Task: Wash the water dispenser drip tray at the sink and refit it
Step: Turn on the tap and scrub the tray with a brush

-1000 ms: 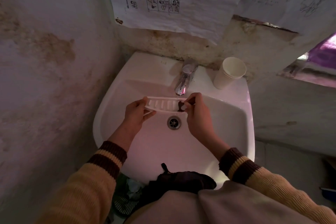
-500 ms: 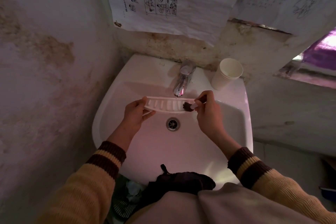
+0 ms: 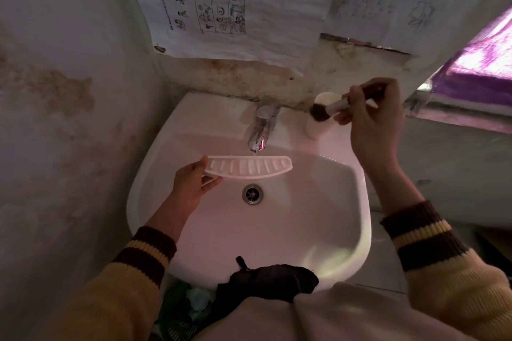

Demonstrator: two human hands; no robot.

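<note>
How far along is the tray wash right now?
Tray is out and at the sink. In hand: the left hand holds the drip tray under the tap, water looks to be running; the right hand holds the brush up by the paper cup, off the tray. Left: finish rinsing, then refit.

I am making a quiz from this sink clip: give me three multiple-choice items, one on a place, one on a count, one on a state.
1. Where is the paper cup?
A. on the sink ledge right of the tap
B. in the basin over the drain
C. on the floor

2. How many hands touch the drip tray?
A. none
B. one
C. two

3. What is the brush doing?
A. scrubbing the tray
B. lying in the basin
C. held up near the cup, off the tray

Key: 1 A, it stands on the ledge beside the tap. 2 B, only the left hand grips its end. 3 C, the right hand holds it there.
</note>
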